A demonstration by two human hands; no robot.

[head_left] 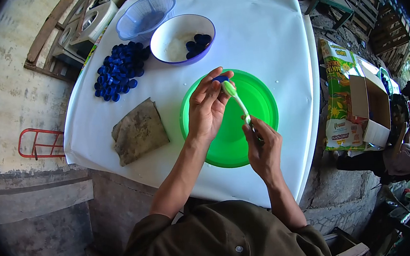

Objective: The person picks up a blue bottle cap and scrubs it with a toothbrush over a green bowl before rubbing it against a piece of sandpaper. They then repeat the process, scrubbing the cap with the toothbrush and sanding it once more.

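Observation:
My left hand (207,103) pinches a blue bottle cap (220,78) above the green basin (187,122). In my right hand (264,144) is a green and white toothbrush (240,105), its bristles up against the cap. Farther back, a white bowl with a purple outside (164,38) holds several blue caps (197,45) and a whitish, wet-looking patch. To its left lies a pile of blue caps (119,71) on the white-covered table (250,30). A stained grey-brown cloth (140,131) lies left of the basin.
A translucent blue basket (147,16) stands at the table's back left. Beyond the right edge are an open cardboard box (371,107) and printed packaging (337,95). A red metal frame (41,142) is by the left wall, with wooden pallets (44,42) behind.

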